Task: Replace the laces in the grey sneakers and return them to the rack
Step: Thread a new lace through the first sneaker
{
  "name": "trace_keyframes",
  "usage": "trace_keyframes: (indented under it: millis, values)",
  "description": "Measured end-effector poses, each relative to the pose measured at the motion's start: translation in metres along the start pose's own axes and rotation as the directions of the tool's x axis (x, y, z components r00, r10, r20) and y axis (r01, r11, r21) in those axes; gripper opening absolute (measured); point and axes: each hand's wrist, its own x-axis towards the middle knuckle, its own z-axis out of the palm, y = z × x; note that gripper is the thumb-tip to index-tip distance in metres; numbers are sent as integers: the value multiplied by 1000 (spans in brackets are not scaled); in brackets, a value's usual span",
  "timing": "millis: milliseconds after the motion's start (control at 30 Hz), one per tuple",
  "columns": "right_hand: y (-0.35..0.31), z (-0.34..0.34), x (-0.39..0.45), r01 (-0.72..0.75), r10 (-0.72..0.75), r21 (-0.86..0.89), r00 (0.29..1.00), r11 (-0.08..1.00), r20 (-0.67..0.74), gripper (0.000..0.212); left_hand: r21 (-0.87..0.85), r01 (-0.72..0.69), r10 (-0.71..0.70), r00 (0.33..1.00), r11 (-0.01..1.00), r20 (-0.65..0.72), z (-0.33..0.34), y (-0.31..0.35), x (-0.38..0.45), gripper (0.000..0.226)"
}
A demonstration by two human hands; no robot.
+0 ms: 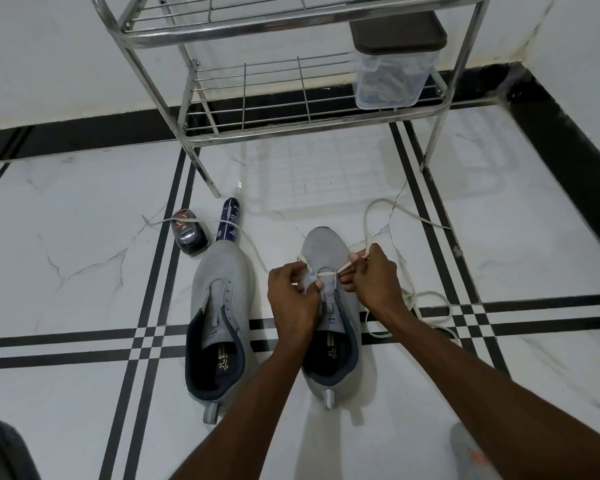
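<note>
Both hands pinch a white flat lace (326,271) over the right grey mesh sneaker (326,251). The left hand (291,299) grips one end, the right hand (371,278) the other.

Glossy white marble-look tiled floor (84,271) with crossing black inlay stripes. Plain white walls (49,64), black skirting band (84,136) along base. Diffuse, even light; faint reflections on tiles below steel wire rack (291,112).
</note>
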Motion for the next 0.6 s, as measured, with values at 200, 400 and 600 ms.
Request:
trace_keyframes:
  millis: [200,400,600]
  values:
    - [0,1,-3,49,-51,-88,998,995,-25,20,-99,127,-119,990,987,78,2,-5,8,34]
    - [-5,-4,-1,-8,4,72,998,997,56,22,-280,300,-251,948,912,196,-2,-8,21,15]
    - [-6,-8,-4,-64,53,180,996,982,65,17,-224,382,-336,916,897,219,-5,-10,24,19]
